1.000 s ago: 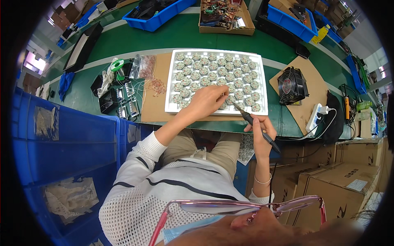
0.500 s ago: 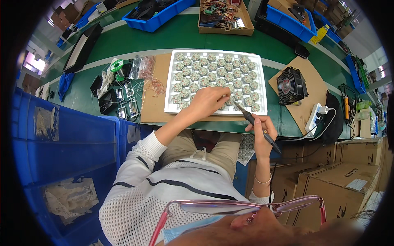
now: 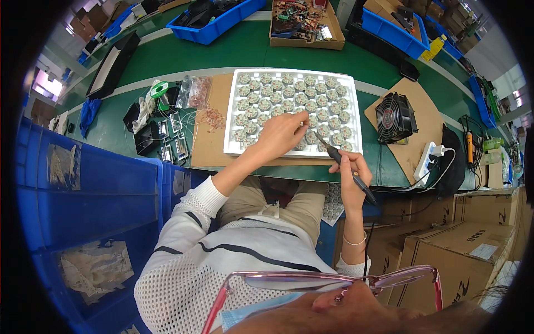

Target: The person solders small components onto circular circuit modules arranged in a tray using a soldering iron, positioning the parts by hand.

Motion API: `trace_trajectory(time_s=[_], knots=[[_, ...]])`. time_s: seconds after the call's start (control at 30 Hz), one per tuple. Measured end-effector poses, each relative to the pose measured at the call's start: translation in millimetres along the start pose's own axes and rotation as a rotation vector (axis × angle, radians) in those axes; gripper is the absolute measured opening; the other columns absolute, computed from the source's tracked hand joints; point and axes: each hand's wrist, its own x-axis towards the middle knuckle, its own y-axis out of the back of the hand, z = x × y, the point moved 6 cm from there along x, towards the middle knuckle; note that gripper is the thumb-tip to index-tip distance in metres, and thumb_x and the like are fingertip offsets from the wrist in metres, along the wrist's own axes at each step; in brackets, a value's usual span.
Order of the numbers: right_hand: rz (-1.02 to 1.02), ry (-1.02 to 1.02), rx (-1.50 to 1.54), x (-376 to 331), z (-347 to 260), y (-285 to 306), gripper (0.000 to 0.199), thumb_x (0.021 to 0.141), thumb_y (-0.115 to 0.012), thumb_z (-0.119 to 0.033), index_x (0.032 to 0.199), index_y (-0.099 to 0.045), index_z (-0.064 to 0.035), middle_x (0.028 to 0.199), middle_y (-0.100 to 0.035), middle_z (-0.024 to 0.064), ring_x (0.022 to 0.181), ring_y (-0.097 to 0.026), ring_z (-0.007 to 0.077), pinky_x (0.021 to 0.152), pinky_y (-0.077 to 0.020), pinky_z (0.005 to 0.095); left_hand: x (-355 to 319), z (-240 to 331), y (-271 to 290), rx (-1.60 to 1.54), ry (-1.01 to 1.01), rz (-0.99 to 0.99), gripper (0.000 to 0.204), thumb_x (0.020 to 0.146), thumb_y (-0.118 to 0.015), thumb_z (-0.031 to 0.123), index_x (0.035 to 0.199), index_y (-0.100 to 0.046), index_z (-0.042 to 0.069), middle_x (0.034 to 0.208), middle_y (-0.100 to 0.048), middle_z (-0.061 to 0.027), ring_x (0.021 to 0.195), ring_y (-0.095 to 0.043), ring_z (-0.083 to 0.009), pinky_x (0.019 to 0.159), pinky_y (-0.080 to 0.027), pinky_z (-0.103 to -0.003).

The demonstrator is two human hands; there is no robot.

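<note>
A white foam tray (image 3: 228, 125) holds rows of small round metal parts (image 3: 276, 98) with wire-like bits on top. Over its lower middle, my left hand (image 3: 282, 132) is closed in a pinch; whatever sits between the fingertips is too small to make out. My right hand (image 3: 352, 173), at the tray's lower right corner, grips a soldering iron (image 3: 334, 153) like a pen. The iron's thin tip points up and left, above the round parts near my left fingertips. Whether the tip touches a part cannot be told.
Left of the tray are a green solder spool (image 3: 159, 89), reddish small parts (image 3: 213, 118) and a black box (image 3: 147, 139). On the right stand a black fan (image 3: 395, 118) and a white power strip (image 3: 425, 162). Blue bins (image 3: 204, 30) and a cardboard box (image 3: 307, 42) lie farther back.
My left fingertips have shifted slightly away from me and to the left. The soldering iron in my right hand has moved a little up and left. The tray has barely changed.
</note>
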Motion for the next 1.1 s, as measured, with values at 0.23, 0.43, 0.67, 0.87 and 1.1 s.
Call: trace_trajectory(time_s=[0.23,0.43,0.67,0.87,1.1], knots=[[-0.012,-0.018,-0.021,0.9,-0.6,-2.5,0.014,0.100,-0.059,-0.010,0.103,-0.067,0.0008,0.071,-0.072,0.0076,0.070,-0.066,0.0097,0.071,-0.0495,0.0255,1.0,-0.3,-4.9,0.007,-0.036,-0.003,0.010,0.094,-0.062,0.019,0.098,-0.061,0.009,0.078,-0.069,-0.0118,0.076,-0.068,-0.0330,0.064,-0.051,-0.045],[-0.014,-0.011,-0.028,0.5,-0.6,-3.2,0.014,0.100,-0.059,-0.010,0.102,-0.067,0.0005,0.071,-0.072,0.0073,0.071,-0.066,0.0101,0.074,-0.0496,0.0261,2.2,2.1,-7.5,0.023,-0.074,0.000,0.009,0.094,-0.062,0.017,0.097,-0.061,0.008,0.080,-0.069,-0.0118,0.075,-0.067,-0.0339,0.064,-0.051,-0.045],[0.015,0.005,0.058,0.5,-2.9,-1.5,0.015,0.100,-0.058,-0.010,0.104,-0.068,0.0003,0.075,-0.072,0.0080,0.072,-0.066,0.0108,0.076,-0.0497,0.0276,2.4,5.9,-0.8,-0.043,-0.039,-0.013,0.012,0.091,-0.063,0.018,0.093,-0.060,0.006,0.079,-0.069,-0.0130,0.074,-0.067,-0.0354,0.062,-0.050,-0.048],[0.040,0.102,-0.133,4.7,-12.8,-2.5,0.011,0.097,-0.063,-0.010,0.101,-0.071,-0.0029,0.081,-0.070,0.0068,0.081,-0.063,0.0169,0.079,-0.0475,0.0307,-5.2,4.9,5.2,-0.171,0.012,-0.058,0.015,0.093,-0.063,0.018,0.102,-0.060,0.006,0.079,-0.068,-0.0129,0.072,-0.066,-0.0339,0.062,-0.048,-0.043],[-0.040,0.377,-0.471,11.9,-28.2,-25.5,0.009,0.085,-0.075,-0.009,0.093,-0.071,-0.0086,0.085,-0.057,0.0062,0.082,-0.055,0.0243,0.077,-0.0409,0.0371,-17.5,44.9,15.4,-0.436,-0.044,-0.183,0.016,0.094,-0.062,0.015,0.104,-0.058,0.003,0.075,-0.063,-0.0121,0.064,-0.059,-0.0269,0.061,-0.046,-0.036]])
